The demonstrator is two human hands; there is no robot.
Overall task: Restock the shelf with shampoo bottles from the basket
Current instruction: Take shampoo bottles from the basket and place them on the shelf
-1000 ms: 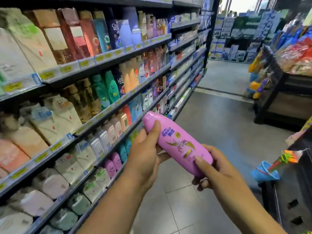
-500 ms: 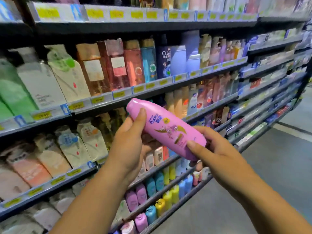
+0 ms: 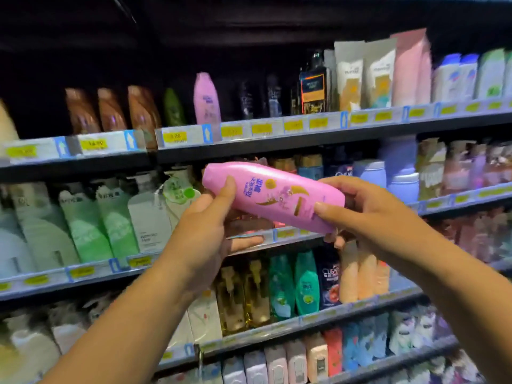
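A pink shampoo bottle lies almost level in front of the shelving, held at both ends. My left hand grips its left end, thumb on the front face. My right hand grips its right end, thumb on the label. One matching pink bottle stands upright on the top shelf, with dark space to its right and brown bottles to its left. The basket is out of view.
Several shelves packed with bottles and refill pouches fill the view. Brown bottles and a green one stand left of the upright pink bottle, black bottles to its right. Yellow price tags line the shelf edges.
The view has swung from the aisle to face the shelves and tilted up to the top shelf. Both hands have raised the pink bottle and brought it closer to level.
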